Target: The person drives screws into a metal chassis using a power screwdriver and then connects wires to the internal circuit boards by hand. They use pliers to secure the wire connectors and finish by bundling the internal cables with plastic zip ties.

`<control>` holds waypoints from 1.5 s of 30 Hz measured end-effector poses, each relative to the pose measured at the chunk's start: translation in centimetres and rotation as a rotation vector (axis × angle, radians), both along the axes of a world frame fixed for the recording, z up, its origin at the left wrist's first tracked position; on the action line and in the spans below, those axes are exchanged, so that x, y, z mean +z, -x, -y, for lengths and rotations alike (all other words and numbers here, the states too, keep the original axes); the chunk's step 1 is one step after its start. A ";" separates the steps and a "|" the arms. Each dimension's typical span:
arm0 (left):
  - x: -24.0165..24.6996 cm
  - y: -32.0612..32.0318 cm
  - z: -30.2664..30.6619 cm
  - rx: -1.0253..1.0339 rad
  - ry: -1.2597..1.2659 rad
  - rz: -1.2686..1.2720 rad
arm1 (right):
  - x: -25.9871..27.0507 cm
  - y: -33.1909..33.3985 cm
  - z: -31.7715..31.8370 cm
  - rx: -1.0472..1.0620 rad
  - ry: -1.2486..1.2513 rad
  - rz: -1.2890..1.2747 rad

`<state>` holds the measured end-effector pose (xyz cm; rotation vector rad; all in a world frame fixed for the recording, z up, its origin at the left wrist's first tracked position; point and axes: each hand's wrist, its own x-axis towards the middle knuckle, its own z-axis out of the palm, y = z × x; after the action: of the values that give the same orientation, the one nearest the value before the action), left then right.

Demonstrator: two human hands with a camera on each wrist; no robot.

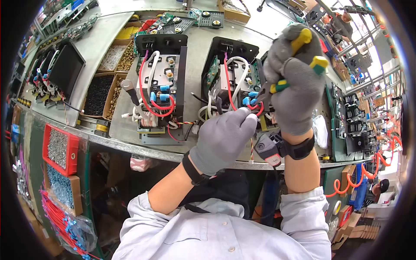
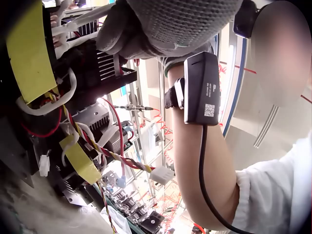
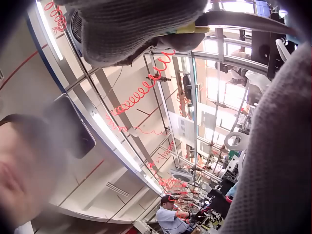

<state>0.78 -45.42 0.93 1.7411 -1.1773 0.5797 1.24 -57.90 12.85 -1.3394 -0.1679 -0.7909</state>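
Note:
In the head view my gloved right hand [image 1: 299,82] grips pliers with green and yellow handles [image 1: 320,65]; their metal jaws reach down toward the blue terminals [image 1: 250,100] of the right-hand unit. My gloved left hand [image 1: 227,138] has curled fingers at the red wire [image 1: 231,96] just below those terminals, apparently pinching it. Whether the jaws touch a terminal cannot be made out. The unit has a black plate [image 1: 229,45], white wires and a metal block. In the right wrist view the pliers' dark jaw [image 3: 243,20] extends from the glove.
A similar unit [image 1: 160,82] stands to the left, with a dark-handled tool [image 1: 130,89] leaning by it. Boxes of small fasteners [image 1: 99,93] lie farther left. Black assemblies [image 1: 346,117] line the right side. A red bin of screws [image 1: 58,149] sits below the bench edge. People are visible at right.

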 end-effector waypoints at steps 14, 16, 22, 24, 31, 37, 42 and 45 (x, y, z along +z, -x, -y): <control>1.9 1.9 -0.2 0.129 0.087 0.098 | 1.4 8.7 3.6 -0.191 -0.222 0.429; 2.7 3.4 1.1 -0.045 0.057 0.100 | 1.8 13.4 7.2 -0.203 -0.163 0.555; 2.8 6.4 9.4 -0.107 -0.446 0.368 | 1.0 20.7 8.3 -0.382 -0.127 0.511; 0.3 5.9 10.9 0.117 -0.620 0.387 | 0.3 22.0 8.6 -0.392 -0.149 0.523; 3.6 3.8 10.3 -0.181 -0.247 0.317 | -0.5 21.1 10.4 -0.290 -0.403 0.596; 5.7 4.2 11.0 -0.501 0.135 -0.804 | 0.1 16.7 11.2 -0.088 -0.488 0.619; 5.4 3.6 11.2 -0.521 0.113 -0.731 | 0.1 14.2 10.8 -0.092 -0.540 0.548; 5.2 2.9 10.9 -0.645 0.040 -0.809 | 0.2 13.3 11.4 -0.027 -0.599 0.522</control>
<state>-2.10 -56.27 6.16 1.2380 -1.0157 -0.4560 -12.07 -69.33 13.08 -0.5559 -0.2956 -1.0989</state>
